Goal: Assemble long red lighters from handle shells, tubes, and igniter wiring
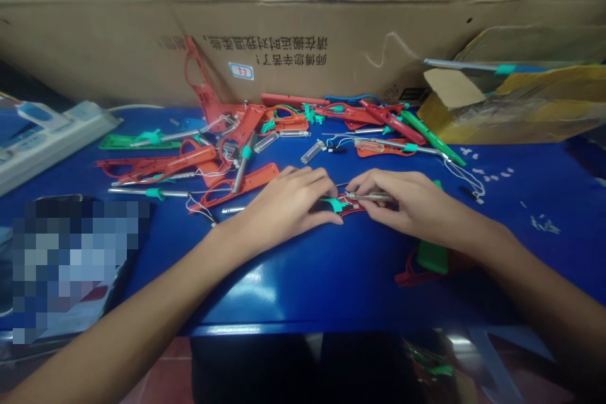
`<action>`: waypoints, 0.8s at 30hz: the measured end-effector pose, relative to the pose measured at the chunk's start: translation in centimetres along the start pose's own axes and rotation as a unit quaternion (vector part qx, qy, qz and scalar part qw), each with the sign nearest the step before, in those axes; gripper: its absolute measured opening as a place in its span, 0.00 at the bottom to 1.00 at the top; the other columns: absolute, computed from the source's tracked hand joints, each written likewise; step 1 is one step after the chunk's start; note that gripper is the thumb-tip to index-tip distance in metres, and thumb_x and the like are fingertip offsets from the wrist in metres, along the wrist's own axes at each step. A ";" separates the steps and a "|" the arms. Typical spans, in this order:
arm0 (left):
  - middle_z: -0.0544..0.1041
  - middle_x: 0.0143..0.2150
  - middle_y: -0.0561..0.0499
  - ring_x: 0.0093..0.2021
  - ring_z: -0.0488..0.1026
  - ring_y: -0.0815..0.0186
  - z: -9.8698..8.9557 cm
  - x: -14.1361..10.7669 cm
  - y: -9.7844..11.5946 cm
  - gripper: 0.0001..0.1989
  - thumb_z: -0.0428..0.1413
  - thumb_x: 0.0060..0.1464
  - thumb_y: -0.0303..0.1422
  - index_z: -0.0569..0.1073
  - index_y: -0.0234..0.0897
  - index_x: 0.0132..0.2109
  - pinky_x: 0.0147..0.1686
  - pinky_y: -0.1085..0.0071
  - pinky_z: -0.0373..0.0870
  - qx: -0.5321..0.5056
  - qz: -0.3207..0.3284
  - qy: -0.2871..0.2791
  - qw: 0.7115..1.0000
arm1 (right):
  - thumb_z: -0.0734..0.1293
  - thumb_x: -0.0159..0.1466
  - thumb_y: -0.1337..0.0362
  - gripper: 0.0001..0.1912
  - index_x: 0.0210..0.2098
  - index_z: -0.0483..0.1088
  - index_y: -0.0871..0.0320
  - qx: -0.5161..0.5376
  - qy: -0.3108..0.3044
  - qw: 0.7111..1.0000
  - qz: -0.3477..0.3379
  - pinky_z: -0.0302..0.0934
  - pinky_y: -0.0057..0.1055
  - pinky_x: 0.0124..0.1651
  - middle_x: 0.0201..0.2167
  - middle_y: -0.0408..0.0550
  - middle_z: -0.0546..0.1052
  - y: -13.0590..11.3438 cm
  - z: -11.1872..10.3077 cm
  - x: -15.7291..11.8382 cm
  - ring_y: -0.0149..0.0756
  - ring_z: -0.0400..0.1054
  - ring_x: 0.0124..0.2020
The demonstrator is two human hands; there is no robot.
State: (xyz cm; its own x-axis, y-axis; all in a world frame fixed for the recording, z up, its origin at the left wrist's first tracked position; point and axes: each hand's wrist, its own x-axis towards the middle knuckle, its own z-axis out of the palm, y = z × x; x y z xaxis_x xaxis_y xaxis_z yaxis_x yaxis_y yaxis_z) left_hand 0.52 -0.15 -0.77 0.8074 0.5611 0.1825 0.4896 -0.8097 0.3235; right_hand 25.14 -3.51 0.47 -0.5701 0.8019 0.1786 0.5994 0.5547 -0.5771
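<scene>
In the middle of the blue table, my left hand (303,199) is closed around a red lighter casing (349,208), thumb and fingers on either side of a teal clip (335,204). A metal tube (233,209) sticks out to the left from under this hand. Pinched in the fingers of my right hand (402,199) is a slim, brownish metallic rod-like piece (367,196), held across the casing. My fingers cover much of the casing, and blur hides the fine parts in it.
Red casings (161,164), metal tubes (156,192) and clear tanks (312,151) lie behind my hands. A green casing (433,257) is below my right wrist. A cardboard box (237,19) backs the table; a power strip (47,139) lies left. Small white pieces (492,177) lie right.
</scene>
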 end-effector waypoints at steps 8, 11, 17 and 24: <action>0.78 0.47 0.48 0.48 0.75 0.59 -0.1 0.1 -0.1 0.18 0.61 0.61 0.46 0.72 0.36 0.48 0.44 0.66 0.62 -0.029 -0.009 -0.009 0.999 | 0.65 0.67 0.63 0.04 0.41 0.67 0.56 0.022 0.010 1.000 0.018 0.66 0.29 0.31 0.45 0.51 0.82 -0.3 0.1 0.3 0.32 0.74 0.32; 0.78 0.49 0.48 0.50 0.75 0.59 0.0 0.0 0.0 0.20 0.61 0.62 0.45 0.70 0.36 0.52 0.46 0.66 0.62 -0.032 -0.008 -0.004 0.999 | 0.65 0.67 0.64 0.03 0.40 0.65 0.55 0.024 0.027 0.999 0.004 0.66 0.29 0.31 0.51 0.53 0.80 -0.5 0.1 0.4 0.33 0.76 0.34; 0.78 0.49 0.47 0.51 0.75 0.57 -0.2 0.0 0.0 0.19 0.60 0.62 0.46 0.72 0.36 0.51 0.46 0.65 0.63 -0.023 -0.012 -0.019 0.999 | 0.65 0.67 0.63 0.05 0.43 0.69 0.56 0.031 0.024 0.999 0.011 0.66 0.28 0.31 0.45 0.50 0.82 -0.3 0.1 0.2 0.34 0.77 0.35; 0.78 0.47 0.47 0.48 0.76 0.57 -0.1 0.0 0.1 0.22 0.60 0.61 0.49 0.71 0.34 0.49 0.44 0.65 0.62 -0.002 -0.028 -0.013 1.000 | 0.66 0.67 0.62 0.07 0.43 0.69 0.56 0.017 0.021 0.999 0.045 0.66 0.28 0.31 0.42 0.50 0.82 -0.4 0.1 -0.1 0.35 0.77 0.34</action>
State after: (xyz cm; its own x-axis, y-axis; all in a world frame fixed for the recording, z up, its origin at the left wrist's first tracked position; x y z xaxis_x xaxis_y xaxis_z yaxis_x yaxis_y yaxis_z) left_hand 0.56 -0.24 -0.62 0.7867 0.6015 0.1388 0.5337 -0.7758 0.3366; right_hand 24.95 -3.84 0.58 -0.4894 0.8577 0.1579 0.6273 0.4720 -0.6194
